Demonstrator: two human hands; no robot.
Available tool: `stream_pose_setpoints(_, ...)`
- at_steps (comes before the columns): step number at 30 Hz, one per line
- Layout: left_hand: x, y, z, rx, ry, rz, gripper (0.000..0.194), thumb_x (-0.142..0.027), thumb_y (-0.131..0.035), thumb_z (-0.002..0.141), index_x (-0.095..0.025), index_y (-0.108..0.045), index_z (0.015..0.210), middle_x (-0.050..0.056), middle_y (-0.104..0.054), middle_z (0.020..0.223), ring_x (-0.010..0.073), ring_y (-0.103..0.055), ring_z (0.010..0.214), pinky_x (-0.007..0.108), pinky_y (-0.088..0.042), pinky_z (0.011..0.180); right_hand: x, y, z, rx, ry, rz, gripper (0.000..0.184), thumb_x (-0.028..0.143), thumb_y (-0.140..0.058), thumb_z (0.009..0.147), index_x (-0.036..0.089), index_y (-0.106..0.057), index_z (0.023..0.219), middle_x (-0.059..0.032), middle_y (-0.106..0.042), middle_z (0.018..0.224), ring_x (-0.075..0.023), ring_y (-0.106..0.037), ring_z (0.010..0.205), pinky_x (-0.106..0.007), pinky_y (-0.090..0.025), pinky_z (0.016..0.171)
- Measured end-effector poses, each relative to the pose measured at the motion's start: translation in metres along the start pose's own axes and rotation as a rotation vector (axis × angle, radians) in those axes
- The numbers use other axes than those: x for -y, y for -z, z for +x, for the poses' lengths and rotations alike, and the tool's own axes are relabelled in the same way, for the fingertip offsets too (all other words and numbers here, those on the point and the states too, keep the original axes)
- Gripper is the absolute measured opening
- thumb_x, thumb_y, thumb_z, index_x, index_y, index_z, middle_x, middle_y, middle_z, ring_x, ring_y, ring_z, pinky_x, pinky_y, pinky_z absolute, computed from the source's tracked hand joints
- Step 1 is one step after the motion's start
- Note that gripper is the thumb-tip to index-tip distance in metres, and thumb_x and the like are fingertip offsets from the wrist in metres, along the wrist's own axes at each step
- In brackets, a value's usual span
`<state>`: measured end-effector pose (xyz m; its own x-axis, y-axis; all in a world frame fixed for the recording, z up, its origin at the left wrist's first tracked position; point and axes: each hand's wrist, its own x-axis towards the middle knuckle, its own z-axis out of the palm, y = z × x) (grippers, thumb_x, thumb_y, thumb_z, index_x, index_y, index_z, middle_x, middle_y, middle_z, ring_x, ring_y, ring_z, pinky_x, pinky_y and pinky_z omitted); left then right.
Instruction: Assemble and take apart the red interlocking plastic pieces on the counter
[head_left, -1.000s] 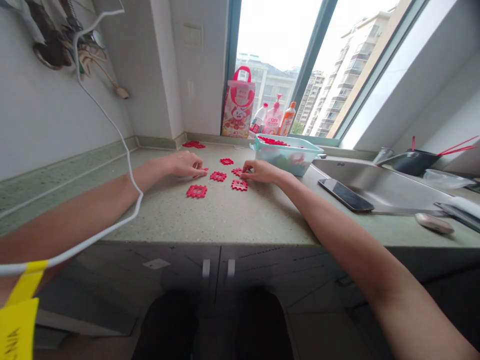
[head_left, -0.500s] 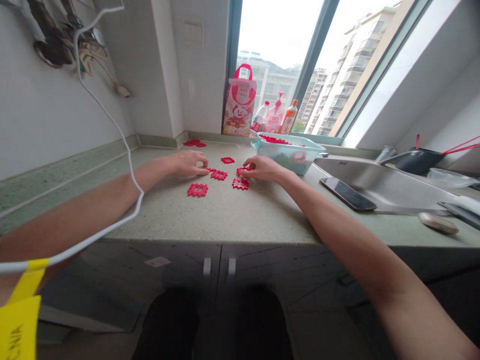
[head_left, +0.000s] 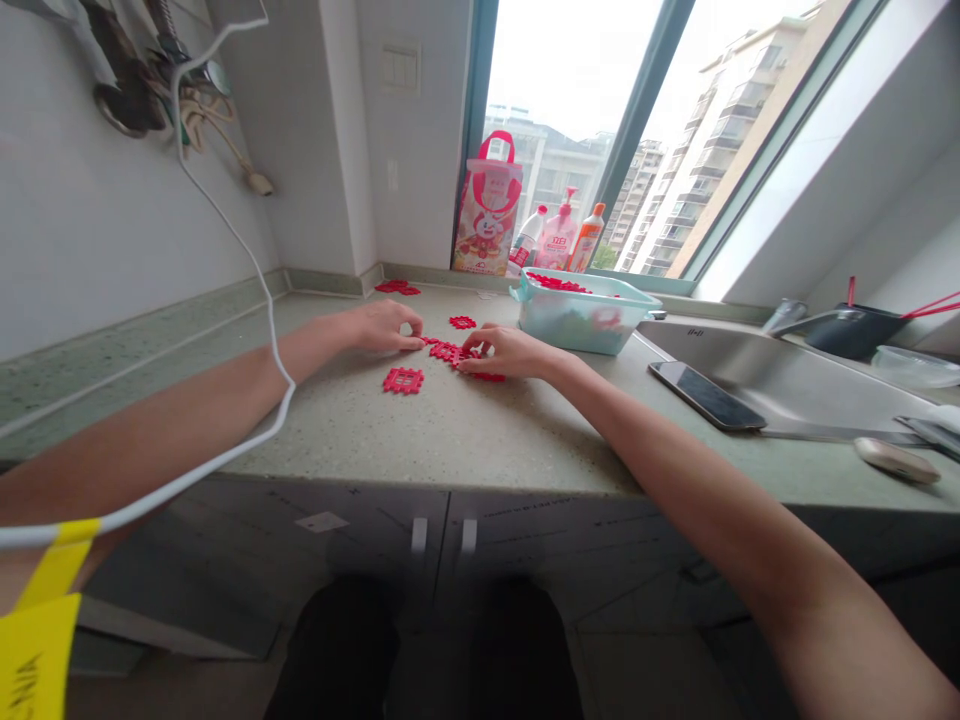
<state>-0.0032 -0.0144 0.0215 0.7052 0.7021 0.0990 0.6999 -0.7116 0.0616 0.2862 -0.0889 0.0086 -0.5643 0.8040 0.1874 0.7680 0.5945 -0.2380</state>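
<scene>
Several red toothed square building pieces lie on the counter. My left hand [head_left: 381,328] pinches the edge of a small red piece just left of the middle toothed square [head_left: 444,353]. With thumb and fingers curled, my right hand [head_left: 514,352] grips another red piece against the right side of that square; its fingers partly cover it. Below the right hand, one more red piece [head_left: 491,377] shows only in part. A toothed square [head_left: 403,381] lies flat nearer the front, and another [head_left: 463,322] lies behind the hands.
A pale blue tub [head_left: 577,320] of red pieces stands behind my right hand. More red pieces [head_left: 397,287] lie by the back wall. A phone [head_left: 706,394] rests at the sink [head_left: 697,345]. Bottles [head_left: 556,240] and a bag [head_left: 487,225] stand by the window. A white cable [head_left: 262,280] hangs across my left arm.
My right hand has moved left and slightly towards me, bringing its red piece up to the middle square. My left hand stays at its piece. The view has shifted slightly.
</scene>
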Motion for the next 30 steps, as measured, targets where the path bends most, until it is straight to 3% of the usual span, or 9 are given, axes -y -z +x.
stream_pose_setpoints(3,0.001,-0.001,0.000,-0.011,0.008,0.017,0.038,-0.054,-0.064,0.094,-0.022,-0.082,0.103,0.008,-0.076,0.093,0.0229,-0.068,0.082,0.033,-0.042,0.073,-0.003,-0.002,0.000,0.000,0.019,0.006,0.040,0.055,-0.078,0.099,0.022,-0.084,0.120,-0.0115,-0.081,0.117,-0.0241,-0.072,0.103,-0.035,-0.051,0.091)
stream_pose_setpoints(7,0.001,-0.001,0.001,-0.017,0.014,0.037,0.037,-0.055,-0.065,0.094,-0.023,-0.082,0.104,0.007,-0.077,0.094,0.0233,-0.069,0.085,0.032,-0.042,0.074,0.002,-0.006,0.001,-0.036,0.095,0.010,0.044,0.049,-0.078,0.100,0.023,-0.079,0.135,-0.0114,-0.081,0.129,-0.0257,-0.074,0.112,-0.036,-0.051,0.098)
stream_pose_setpoints(16,-0.004,0.003,-0.001,-0.001,0.023,0.051,0.039,-0.054,-0.063,0.094,-0.022,-0.082,0.104,0.008,-0.078,0.097,0.0235,-0.070,0.086,0.032,-0.043,0.073,0.010,-0.003,-0.002,-0.046,0.103,-0.009,0.029,0.038,-0.077,0.097,0.022,-0.083,0.120,-0.0055,-0.084,0.103,-0.0188,-0.072,0.087,-0.030,-0.049,0.081)
stream_pose_setpoints(25,-0.001,0.002,-0.001,0.022,0.005,0.013,0.041,-0.056,-0.061,0.095,-0.022,-0.082,0.103,0.010,-0.079,0.102,0.0244,-0.070,0.087,0.034,-0.043,0.073,0.017,-0.020,0.006,-0.088,0.199,-0.019,0.035,0.038,-0.070,0.107,0.021,-0.076,0.137,-0.0131,-0.080,0.134,-0.0263,-0.073,0.124,-0.040,-0.052,0.107)
stream_pose_setpoints(30,0.001,0.002,0.001,0.029,0.015,0.011,0.043,-0.059,-0.060,0.094,-0.022,-0.081,0.102,0.011,-0.079,0.102,0.0251,-0.069,0.088,0.034,-0.042,0.073,0.018,-0.017,0.006,-0.082,0.165,-0.040,0.029,0.035,-0.071,0.106,0.019,-0.078,0.129,-0.0140,-0.081,0.128,-0.0270,-0.074,0.120,-0.041,-0.053,0.105)
